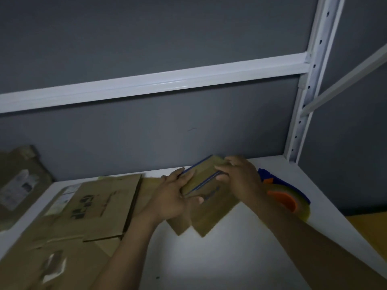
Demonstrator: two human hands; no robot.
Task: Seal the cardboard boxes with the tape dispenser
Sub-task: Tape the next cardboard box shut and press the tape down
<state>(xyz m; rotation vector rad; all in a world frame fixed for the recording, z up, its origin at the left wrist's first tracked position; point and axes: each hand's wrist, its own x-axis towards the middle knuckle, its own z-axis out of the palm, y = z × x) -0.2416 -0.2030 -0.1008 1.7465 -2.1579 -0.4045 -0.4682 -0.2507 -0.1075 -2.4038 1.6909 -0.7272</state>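
I've got the small cardboard box [202, 180] up off the surface, held between both hands just right of centre. It's tilted, with a thin blue line running along its edges. Its lower flaps [209, 218] hang open, their corners down at the white surface [209, 260]. The blur won't let me say whether they touch it.

My left hand [170, 198] grips the near-left end, with the fingers [176, 176] curled over the top edge and the thumb pressed against the side. My right hand [240, 174] takes the far-right end, its fingers [223, 170] bent over the top corner and pinching it. So both sets of fingers are wrapped on the box.

Just behind my right wrist, the tape dispenser [291, 200] lies on the surface. It has a blue body, an orange hub and a roll of clear tape, and my forearm covers part of it.

To the left, flattened cardboard boxes [104, 206] lie in an overlapping pile with dark printing on the top one. The pile's edge sits just beside my left hand. Far left, a brown parcel [18, 185] with a pale label leans against the grey wall [146, 38]. A white shelf rail [157, 84] crosses the wall overhead and joins a white perforated upright [310, 80] on the right. At the right edge there's something yellow [368, 233] below the surface, and I can't tell what it is.
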